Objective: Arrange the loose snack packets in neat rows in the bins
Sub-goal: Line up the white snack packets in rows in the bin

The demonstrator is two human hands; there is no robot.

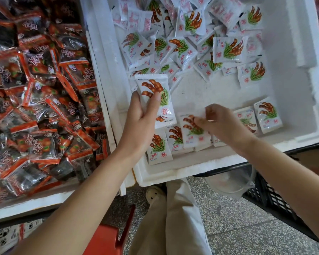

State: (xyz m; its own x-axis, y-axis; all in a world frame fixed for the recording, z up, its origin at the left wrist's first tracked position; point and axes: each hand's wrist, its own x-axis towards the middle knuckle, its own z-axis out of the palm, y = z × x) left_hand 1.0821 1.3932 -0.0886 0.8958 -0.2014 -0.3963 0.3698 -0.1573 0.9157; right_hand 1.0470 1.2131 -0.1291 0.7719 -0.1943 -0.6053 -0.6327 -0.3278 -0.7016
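With fingers of the left hand clamped on a spare packet, the right hand — fingers pinching the row packet — should seat it flush against its neighbours.

Lettering on snack packets illegible

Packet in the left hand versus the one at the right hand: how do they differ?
The held packet is raised above the near row, while the row packet lies among its neighbours. The left hand has the held packet's lower side in its grip; the right hand pinches the row packet's top edge. Both are white with brown pods printed.
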